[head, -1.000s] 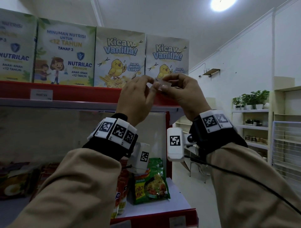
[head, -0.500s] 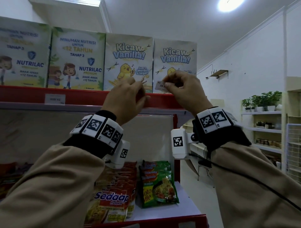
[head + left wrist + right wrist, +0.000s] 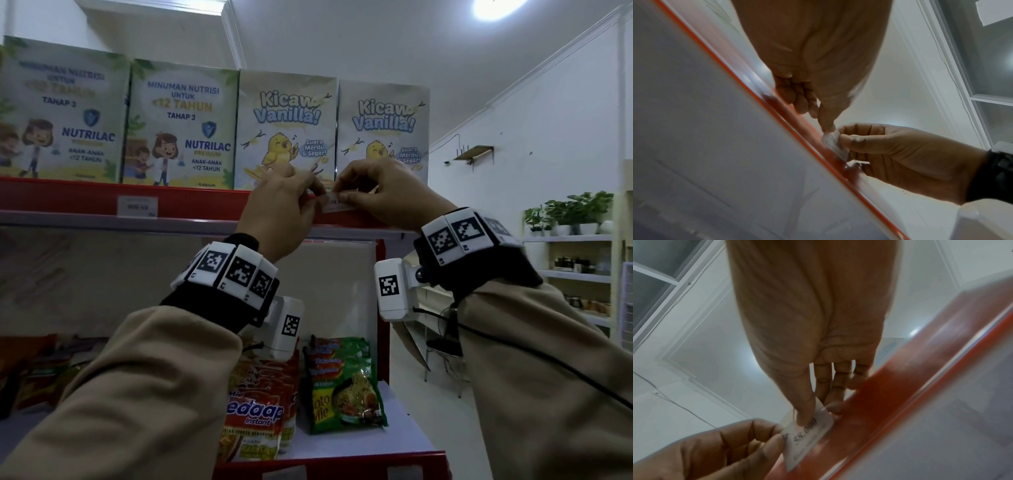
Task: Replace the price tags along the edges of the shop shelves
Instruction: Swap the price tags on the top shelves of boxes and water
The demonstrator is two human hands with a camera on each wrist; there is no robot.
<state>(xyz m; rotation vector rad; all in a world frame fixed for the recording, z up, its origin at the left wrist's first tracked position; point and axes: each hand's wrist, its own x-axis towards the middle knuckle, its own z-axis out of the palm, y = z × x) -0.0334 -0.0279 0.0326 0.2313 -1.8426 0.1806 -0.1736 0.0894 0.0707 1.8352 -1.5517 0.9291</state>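
A small white price tag (image 3: 334,205) printed "58.000" lies against the red front edge (image 3: 205,205) of the top shelf, below the Kicaw Vanilla boxes. My left hand (image 3: 317,198) pinches its left end. My right hand (image 3: 342,197) holds its right part, thumb on the face. In the right wrist view the price tag (image 3: 807,441) rests on the red strip (image 3: 890,394), my thumb pressing on it. The left wrist view shows the tag (image 3: 833,144) between both hands at the red edge (image 3: 797,120).
Another white tag (image 3: 137,207) sits further left on the same red edge. Nutrilac boxes (image 3: 181,126) and Kicaw Vanilla boxes (image 3: 287,126) stand on the top shelf. Noodle packs (image 3: 342,383) lie on the shelf below. An aisle and wall shelves (image 3: 575,260) are to the right.
Both hands have carried the tag down from in front of the boxes to the red shelf edge, where it now lies against the strip. My left hand has taken hold of its end again.
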